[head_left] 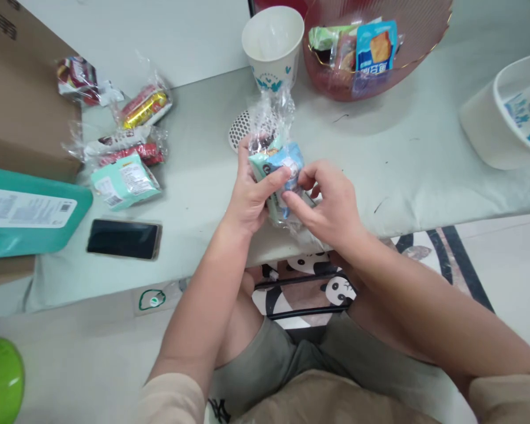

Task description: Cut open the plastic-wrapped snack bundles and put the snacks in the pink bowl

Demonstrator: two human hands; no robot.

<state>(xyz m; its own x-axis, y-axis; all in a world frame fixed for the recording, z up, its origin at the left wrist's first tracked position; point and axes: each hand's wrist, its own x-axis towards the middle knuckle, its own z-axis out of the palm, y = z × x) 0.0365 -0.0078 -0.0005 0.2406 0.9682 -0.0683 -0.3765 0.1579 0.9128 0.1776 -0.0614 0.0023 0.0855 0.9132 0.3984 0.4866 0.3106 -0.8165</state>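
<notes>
Near the table's front edge, my left hand (251, 191) is wrapped round a clear plastic bag (271, 115) with small snack packets inside. A blue packet (289, 158) shows at the top of the bundle, under my left thumb, beside a pale green one. My right hand (329, 200) touches the bundle's right side, thumb and fingers pinched at the plastic; what exactly they grip is too small to make out. Just behind the bag lies a white perforated disc (239, 131), partly covered by it.
A paper cup (271, 44) and a pink bowl (335, 88) of snacks stand at the back, a white tub (481, 129) at the right. Wrapped snacks (126, 179), a phone (123, 238), a teal package (77, 206) and a cardboard box (26, 100) are at the left.
</notes>
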